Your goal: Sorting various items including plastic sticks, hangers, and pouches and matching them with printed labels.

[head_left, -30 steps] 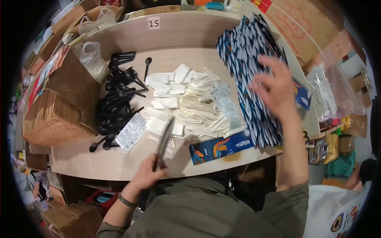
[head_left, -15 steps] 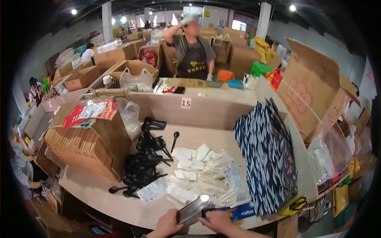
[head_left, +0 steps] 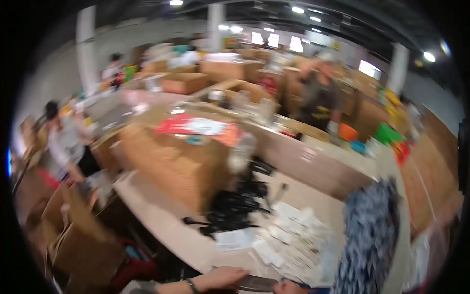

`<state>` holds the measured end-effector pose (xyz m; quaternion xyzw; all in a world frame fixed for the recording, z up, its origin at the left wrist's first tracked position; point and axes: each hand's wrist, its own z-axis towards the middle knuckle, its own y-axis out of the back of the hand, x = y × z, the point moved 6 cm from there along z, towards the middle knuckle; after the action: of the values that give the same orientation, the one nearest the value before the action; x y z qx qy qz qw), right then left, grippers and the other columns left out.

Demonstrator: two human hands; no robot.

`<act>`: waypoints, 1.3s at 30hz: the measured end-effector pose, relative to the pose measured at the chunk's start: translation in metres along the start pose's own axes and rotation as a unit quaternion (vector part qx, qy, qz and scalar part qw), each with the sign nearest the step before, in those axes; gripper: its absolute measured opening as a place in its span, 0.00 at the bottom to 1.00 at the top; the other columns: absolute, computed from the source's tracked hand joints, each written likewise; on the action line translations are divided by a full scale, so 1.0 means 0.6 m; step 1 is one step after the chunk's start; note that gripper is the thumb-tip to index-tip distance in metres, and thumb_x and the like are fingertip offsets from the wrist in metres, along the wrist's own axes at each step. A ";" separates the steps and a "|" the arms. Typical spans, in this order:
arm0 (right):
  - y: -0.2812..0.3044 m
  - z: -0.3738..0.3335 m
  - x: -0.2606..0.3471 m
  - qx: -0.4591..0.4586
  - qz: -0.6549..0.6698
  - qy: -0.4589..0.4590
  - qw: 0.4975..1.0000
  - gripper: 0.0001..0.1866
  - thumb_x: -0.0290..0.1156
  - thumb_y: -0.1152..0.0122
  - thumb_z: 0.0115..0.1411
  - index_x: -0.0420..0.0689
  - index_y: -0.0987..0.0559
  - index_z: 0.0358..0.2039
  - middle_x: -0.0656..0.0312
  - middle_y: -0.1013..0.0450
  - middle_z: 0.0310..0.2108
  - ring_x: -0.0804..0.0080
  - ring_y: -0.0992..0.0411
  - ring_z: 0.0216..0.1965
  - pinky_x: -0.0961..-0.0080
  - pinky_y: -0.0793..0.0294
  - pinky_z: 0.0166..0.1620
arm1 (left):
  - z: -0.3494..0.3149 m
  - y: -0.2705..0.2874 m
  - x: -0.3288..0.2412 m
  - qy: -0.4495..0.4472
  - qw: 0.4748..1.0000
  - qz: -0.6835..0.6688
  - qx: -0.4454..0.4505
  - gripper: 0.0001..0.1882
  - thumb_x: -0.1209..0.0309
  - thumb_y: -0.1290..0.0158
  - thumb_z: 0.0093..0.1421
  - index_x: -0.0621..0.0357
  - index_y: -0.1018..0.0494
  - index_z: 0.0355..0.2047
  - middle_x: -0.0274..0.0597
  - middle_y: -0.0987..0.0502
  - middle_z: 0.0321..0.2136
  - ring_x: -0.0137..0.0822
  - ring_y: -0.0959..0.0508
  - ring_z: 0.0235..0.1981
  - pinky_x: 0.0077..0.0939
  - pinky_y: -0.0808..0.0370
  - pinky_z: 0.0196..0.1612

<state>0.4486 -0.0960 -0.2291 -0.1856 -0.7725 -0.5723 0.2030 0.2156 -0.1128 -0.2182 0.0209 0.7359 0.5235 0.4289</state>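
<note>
The picture is smeared by motion. At the lower edge my left hand (head_left: 226, 278) is closed on a flat, shiny, phone-like slab (head_left: 258, 283). My right hand (head_left: 288, 288), partly cut off by the lower edge, is curled at the slab's right end; a dark blue piece shows beside it, and what it grips is unclear. Just beyond lie many thin white paper-wrapped packets (head_left: 298, 240). Black plastic spoons (head_left: 235, 208) are heaped to their left, with a white printed sheet (head_left: 235, 239) in front. A tall stack of blue patterned packets (head_left: 367, 235) stands at the right.
A large carton of tightly packed brown sheets (head_left: 166, 161) stands on the table's left, red and white papers (head_left: 196, 125) on top. A low partition (head_left: 313, 154) closes the far side. Beyond it stands a person (head_left: 318, 95); another person (head_left: 68, 142) works at left. An open carton (head_left: 81, 240) sits lower left.
My view has swung left, so the table and its things appear farther right and tilted. Both hands remain at the lower edge, now lower in the picture, with the slab still in my left hand.
</note>
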 end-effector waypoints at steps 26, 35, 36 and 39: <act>0.043 -0.086 -0.017 -0.243 0.034 0.173 0.954 0.11 0.37 0.42 0.60 0.45 0.25 0.24 0.54 0.30 0.21 0.50 0.30 0.25 0.59 0.31 0.29 | -0.084 0.092 0.093 0.256 0.893 0.140 -0.344 0.34 0.58 0.41 0.53 0.62 0.36 0.57 0.56 0.38 0.57 0.59 0.40 0.61 0.49 0.42 0.63; 0.102 -0.035 -0.005 -0.284 0.066 0.165 0.942 0.12 0.29 0.37 0.55 0.42 0.27 0.18 0.53 0.32 0.18 0.52 0.32 0.21 0.63 0.34 0.25 | -0.076 0.114 0.119 0.273 0.872 0.146 -0.378 0.30 0.69 0.47 0.57 0.62 0.39 0.60 0.61 0.40 0.59 0.60 0.41 0.61 0.47 0.44 0.64; 0.121 -0.036 -0.026 -0.310 0.060 0.123 0.941 0.09 0.30 0.38 0.56 0.44 0.26 0.21 0.55 0.30 0.19 0.55 0.29 0.23 0.65 0.32 0.26 | -0.070 0.119 0.113 0.260 0.877 0.154 -0.374 0.30 0.68 0.48 0.57 0.63 0.39 0.59 0.60 0.39 0.59 0.59 0.41 0.61 0.47 0.44 0.64; 0.192 -0.013 -0.089 -0.380 0.061 -0.010 0.923 0.07 0.29 0.39 0.57 0.41 0.24 0.25 0.57 0.30 0.19 0.62 0.31 0.20 0.71 0.33 0.26 | -0.049 0.100 0.126 0.237 0.890 0.157 -0.358 0.30 0.68 0.47 0.58 0.63 0.39 0.59 0.60 0.40 0.59 0.59 0.41 0.61 0.46 0.44 0.64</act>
<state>0.5543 -0.0745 -0.1620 -0.3015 -0.4865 -0.8073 0.1440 0.1234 -0.0717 -0.2147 -0.1438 0.5658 0.8010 0.1325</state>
